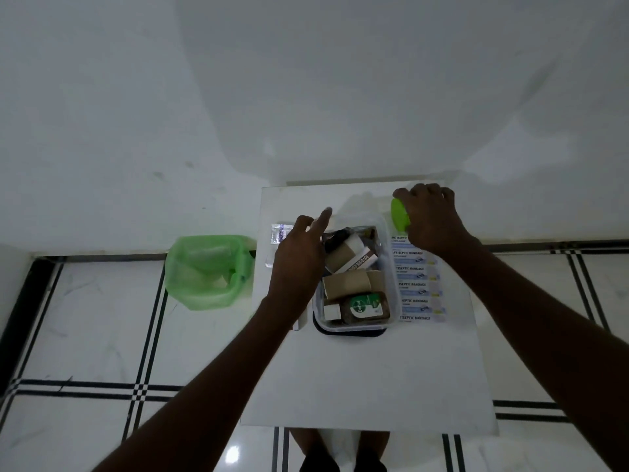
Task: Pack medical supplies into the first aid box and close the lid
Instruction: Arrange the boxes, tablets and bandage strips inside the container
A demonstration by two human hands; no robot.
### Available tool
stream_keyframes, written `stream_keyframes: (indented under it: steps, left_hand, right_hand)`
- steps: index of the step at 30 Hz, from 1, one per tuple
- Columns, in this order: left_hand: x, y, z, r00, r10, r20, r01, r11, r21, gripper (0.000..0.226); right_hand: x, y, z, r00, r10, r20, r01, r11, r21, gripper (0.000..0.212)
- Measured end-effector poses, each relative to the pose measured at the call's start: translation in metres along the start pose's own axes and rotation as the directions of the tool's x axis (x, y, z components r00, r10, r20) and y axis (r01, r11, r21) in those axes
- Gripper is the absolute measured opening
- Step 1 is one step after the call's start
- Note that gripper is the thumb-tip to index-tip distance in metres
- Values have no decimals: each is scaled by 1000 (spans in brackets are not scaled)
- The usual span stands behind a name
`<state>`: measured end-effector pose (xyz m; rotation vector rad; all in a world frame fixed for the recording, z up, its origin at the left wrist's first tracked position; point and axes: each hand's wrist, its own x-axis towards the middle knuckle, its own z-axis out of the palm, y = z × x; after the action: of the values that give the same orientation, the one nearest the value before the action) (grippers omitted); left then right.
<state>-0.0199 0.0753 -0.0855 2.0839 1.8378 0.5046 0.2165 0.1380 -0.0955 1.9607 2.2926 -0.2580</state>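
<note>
Head view, looking down on a white tabletop [357,376] with both bare arms reaching forward. The right hand [430,218] has its grip curled closed over a bright green object [399,214] at the far right of the tabletop; only the object's left edge shows past the fingers, so what it is cannot be told. Just nearer than that grip lies a strip of packets [417,284] printed "antiseptic bandage", flat on the tabletop. To the left of the strip, touching or just beside it, stands the clear box [354,277], open on top, resting on a dark lid [350,332]. Inside are a brown Dettol bottle [364,308] lying on its side, tan rolls [347,284] and a small carton [364,262]. The left hand [299,264] hovers at the box's left rim, grip open and empty, fingers spread. Left of that hand a small clear packet [280,233] lies on the tabletop. Further left, on the tiled floor, sits a green bin [211,270].
</note>
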Motion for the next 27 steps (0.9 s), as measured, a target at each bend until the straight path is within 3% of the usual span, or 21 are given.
stream_keyframes:
  steps: [5, 9, 13, 17, 21, 24, 27]
  left_hand:
    - [-4, -7, -1, 999, -15, -33, 10, 989, -146, 52]
    - [-9, -10, -4, 989, -51, -136, 24, 981, -190, 42]
    - [-9, -15, -8, 967, -142, -211, 73, 949, -307, 33]
    - [-19, -25, -11, 949, -221, -226, 137, 933, -334, 30]
    - [-45, -38, -9, 928, -298, -225, 221, 925, -310, 27]
    - [-70, -48, -4, 928, -324, -184, 288, 937, -197, 28]
    - [-91, -48, 5, 941, -336, -33, 336, 942, -9, 47]
  right_hand:
    - [-1, 2, -21, 987, 47, -154, -22, 987, 157, 66]
    - [-27, -18, -62, 946, 11, -323, 130, 903, 410, 64]
    - [-52, -61, -78, 968, -148, -205, 230, 849, 476, 72]
    - [-56, -91, -42, 964, -265, -35, 260, 900, 350, 72]
    - [-61, -88, -15, 961, -270, -64, 274, 890, 365, 68]
    - [-61, -89, -9, 962, -249, -109, 272, 863, 427, 69]
    - [-62, -90, -7, 971, -219, -93, 236, 850, 470, 73]
